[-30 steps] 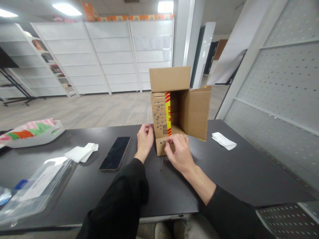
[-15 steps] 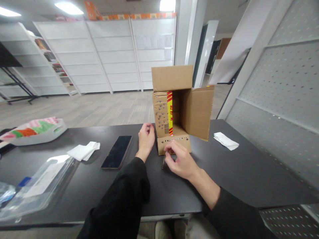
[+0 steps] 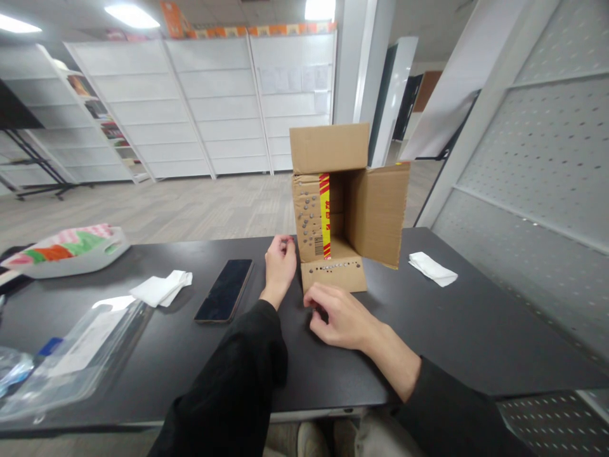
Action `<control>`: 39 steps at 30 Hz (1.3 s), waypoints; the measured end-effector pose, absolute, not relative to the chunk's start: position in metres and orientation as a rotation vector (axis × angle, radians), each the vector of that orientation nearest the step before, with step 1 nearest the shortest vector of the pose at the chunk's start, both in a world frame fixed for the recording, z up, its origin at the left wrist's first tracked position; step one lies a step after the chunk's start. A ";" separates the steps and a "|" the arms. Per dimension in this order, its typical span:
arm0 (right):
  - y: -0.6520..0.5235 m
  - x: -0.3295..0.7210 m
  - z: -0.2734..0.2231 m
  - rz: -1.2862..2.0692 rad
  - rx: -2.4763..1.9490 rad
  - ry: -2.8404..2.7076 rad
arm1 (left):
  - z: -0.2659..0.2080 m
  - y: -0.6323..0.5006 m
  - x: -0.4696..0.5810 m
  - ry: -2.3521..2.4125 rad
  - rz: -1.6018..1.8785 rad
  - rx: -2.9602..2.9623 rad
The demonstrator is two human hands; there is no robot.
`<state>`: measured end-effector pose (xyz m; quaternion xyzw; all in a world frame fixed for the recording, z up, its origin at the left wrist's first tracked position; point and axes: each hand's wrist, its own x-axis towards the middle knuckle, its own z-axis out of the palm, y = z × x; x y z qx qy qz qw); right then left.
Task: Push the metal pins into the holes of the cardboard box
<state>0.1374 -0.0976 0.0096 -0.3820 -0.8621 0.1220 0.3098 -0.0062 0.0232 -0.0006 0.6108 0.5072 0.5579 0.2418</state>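
A dark table (image 3: 451, 336) bears a cardboard box (image 3: 352, 209), phone (image 3: 224, 291), white tissues (image 3: 160, 289), clear case (image 3: 90, 355) and basket (image 3: 78, 266).

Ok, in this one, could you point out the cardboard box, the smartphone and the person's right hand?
Cardboard box (image 3: 354, 209), head view: its inner right wall.
Smartphone (image 3: 224, 291), head view: middle of its dark screen.
Right hand (image 3: 342, 316), head view: back of the hand.

One black table (image 3: 157, 374) bears one cardboard box (image 3: 378, 212) with one strip of yellow tape (image 3: 325, 219) and one barcode (image 3: 318, 246), one smartphone (image 3: 223, 291), one white basket (image 3: 85, 262), and white tissues (image 3: 159, 290) in two places. There are one left hand (image 3: 280, 263), one right hand (image 3: 340, 315), two shoes (image 3: 311, 439) and three lit ceiling lights (image 3: 132, 16).
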 end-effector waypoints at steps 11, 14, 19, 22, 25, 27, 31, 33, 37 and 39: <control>-0.097 0.136 0.007 0.354 -1.070 -2.410 | 0.000 0.023 -0.005 1.382 1.527 1.673; -0.098 0.135 0.007 0.362 -1.075 -2.420 | -0.001 0.024 -0.005 1.383 1.528 1.672; -0.098 0.135 0.009 0.371 -1.076 -2.413 | -0.005 0.026 -0.006 1.373 1.525 1.672; -0.098 0.135 0.009 0.361 -1.077 -2.433 | -0.006 0.027 -0.006 1.377 1.529 1.677; -0.099 0.135 0.011 0.349 -1.079 -2.459 | -0.006 0.027 -0.005 1.372 1.529 1.680; -0.099 0.134 0.013 0.344 -1.085 -2.469 | -0.005 0.026 -0.005 1.365 1.526 1.678; -0.100 0.134 0.014 0.328 -1.104 -2.477 | -0.005 0.025 -0.005 1.366 1.522 1.683; -0.100 0.134 0.013 0.320 -1.110 -2.477 | -0.005 0.025 -0.006 1.368 1.520 1.687; -0.100 0.134 0.012 0.310 -1.122 -2.476 | -0.007 0.027 -0.006 1.363 1.524 1.691; -0.100 0.134 0.012 0.310 -1.125 -2.480 | -0.007 0.028 -0.006 1.363 1.525 1.694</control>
